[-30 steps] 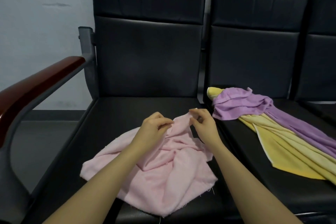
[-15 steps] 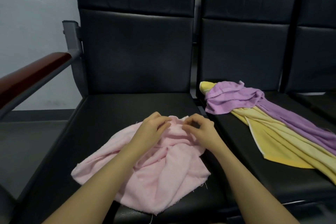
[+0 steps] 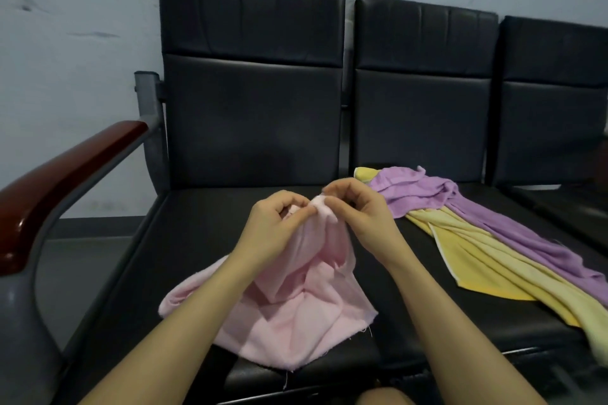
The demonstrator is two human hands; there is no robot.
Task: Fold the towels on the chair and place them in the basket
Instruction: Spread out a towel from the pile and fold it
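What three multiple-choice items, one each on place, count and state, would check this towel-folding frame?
1. Where does the purple towel lie?
A. On the armrest
B. Over the yellow towel on the middle seat
C. Under the pink towel

2. How many towels show?
A. Two
B. Three
C. Five

3. What holds the pink towel?
A. Neither hand
B. Left hand only
C. Both hands

Key: 1 B, purple drapes across yellow. 2 B, pink, purple, yellow. 3 C, the left hand and right hand pinch its raised top.
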